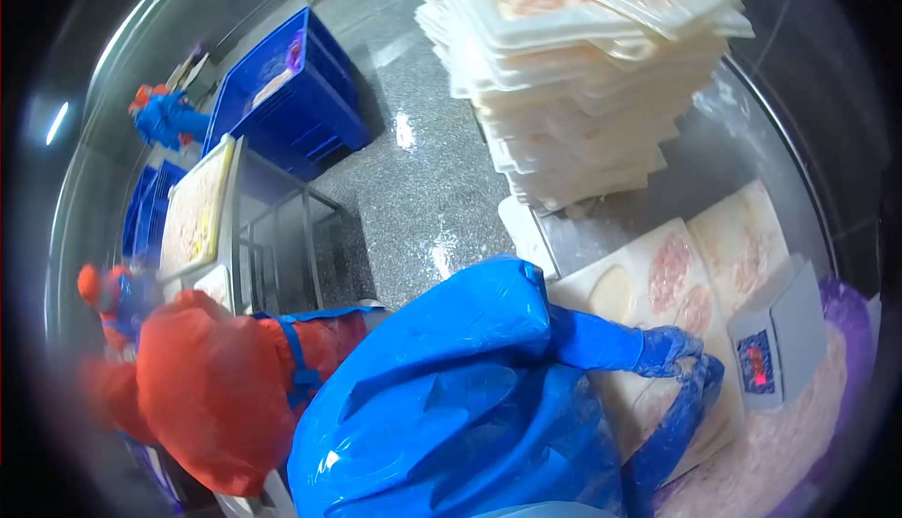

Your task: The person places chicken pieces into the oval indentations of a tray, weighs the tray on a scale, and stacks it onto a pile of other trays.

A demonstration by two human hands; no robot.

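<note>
My left hand [667,351], in a blue glove, is closed over a white mould board [613,257]. Meeting it, fingers bent, is my right hand [703,382], gloved in blue too. Between the fingers shows a small pale lump of minced meat [688,365], mostly hidden. The board has round recesses; one is bare, while others hold pink minced meat [671,272]. Beside the hands stands a grey scale [799,330] with a lit red display. A mass of pale minced meat [789,433] lies in a purple-lined container [850,316] by my right arm.
A tall stack of white boards [564,95] stands ahead on the metal table [658,203]. Another filled board [742,227] lies behind mine. A co-worker in orange [216,377] is close on the left, near a metal rack [272,227] and a blue bin [338,95].
</note>
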